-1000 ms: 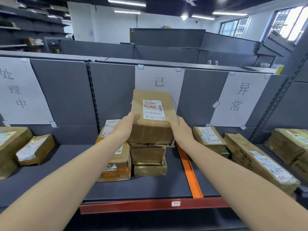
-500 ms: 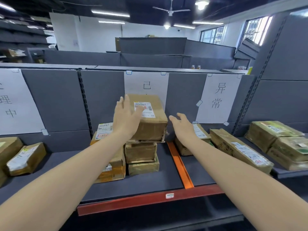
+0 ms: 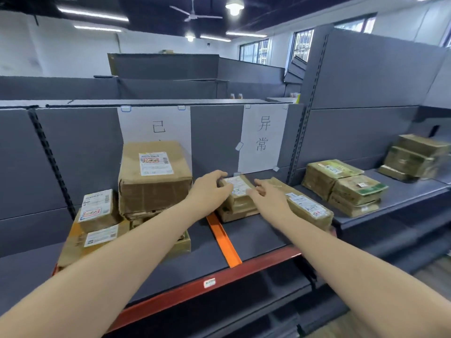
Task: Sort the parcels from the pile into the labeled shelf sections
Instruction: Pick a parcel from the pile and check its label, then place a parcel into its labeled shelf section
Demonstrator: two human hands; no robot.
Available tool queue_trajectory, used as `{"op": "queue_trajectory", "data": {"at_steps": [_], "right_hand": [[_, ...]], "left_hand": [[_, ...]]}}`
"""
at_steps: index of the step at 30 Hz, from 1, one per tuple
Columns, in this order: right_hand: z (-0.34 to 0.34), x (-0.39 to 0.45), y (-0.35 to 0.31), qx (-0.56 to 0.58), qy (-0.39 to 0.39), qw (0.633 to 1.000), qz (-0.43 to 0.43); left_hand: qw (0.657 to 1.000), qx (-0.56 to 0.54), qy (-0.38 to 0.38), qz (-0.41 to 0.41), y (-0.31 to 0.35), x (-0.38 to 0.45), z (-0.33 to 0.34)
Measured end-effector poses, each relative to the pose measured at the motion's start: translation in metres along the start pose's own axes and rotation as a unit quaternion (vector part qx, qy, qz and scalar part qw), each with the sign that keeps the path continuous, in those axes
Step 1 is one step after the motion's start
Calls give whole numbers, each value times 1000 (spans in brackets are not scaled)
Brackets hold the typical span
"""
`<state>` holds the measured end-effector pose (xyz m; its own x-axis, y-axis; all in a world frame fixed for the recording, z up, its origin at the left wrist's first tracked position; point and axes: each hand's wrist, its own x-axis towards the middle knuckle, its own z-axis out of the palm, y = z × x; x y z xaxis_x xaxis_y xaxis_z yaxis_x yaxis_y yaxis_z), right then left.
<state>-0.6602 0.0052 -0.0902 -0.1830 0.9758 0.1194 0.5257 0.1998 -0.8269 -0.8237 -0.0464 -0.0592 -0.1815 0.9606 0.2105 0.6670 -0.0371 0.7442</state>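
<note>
A big brown box with a white label tops the stack left of the orange divider, under the paper sign with one character. Both hands are off it. Right of the divider, a small taped parcel lies on another parcel, under the two-character sign. My left hand curls its fingers over that small parcel's left end. My right hand reaches to its right side with relaxed fingers. A long parcel lies just right of my right hand.
Smaller labelled parcels sit at the stack's left. More parcels lie piled on the right-hand shelf and further right. A red shelf edge runs along the front. Grey back panels close off the rear.
Both hands let go of the big brown box, left on the stack, and moved right across the orange divider to the small parcel. The view turned right.
</note>
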Motion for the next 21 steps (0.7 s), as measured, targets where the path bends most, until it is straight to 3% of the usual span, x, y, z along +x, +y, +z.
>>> {"op": "queue_trajectory", "data": {"at_steps": [9,21], "right_hand": [[-76,-11,69,-44,17,998,46],[-225,-7,171,-66,52,993,83]], "left_hand": [[997,9,-79,-9,48,23,82],[988,-16,-152,12,153,47,228]]}}
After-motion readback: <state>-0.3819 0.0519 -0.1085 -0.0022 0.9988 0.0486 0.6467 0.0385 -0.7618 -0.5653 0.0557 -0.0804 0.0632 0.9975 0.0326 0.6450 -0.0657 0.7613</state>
